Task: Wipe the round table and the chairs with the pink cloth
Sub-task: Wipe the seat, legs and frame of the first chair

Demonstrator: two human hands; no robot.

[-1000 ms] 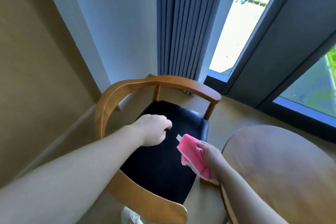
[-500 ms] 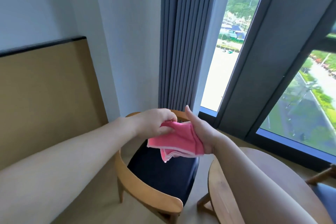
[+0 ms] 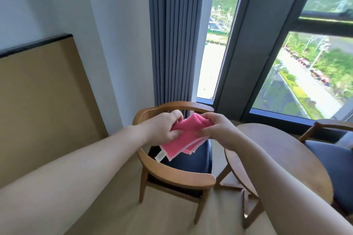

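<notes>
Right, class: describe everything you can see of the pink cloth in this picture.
The pink cloth looks like soft towelling, folded into several layers with paler pink edging showing at its lower corners. A small white label hangs from its lower left corner. It is held up in the air above the dark seat of the wooden chair, touching nothing else. The left hand pinches its left side and the right hand its right.
</notes>
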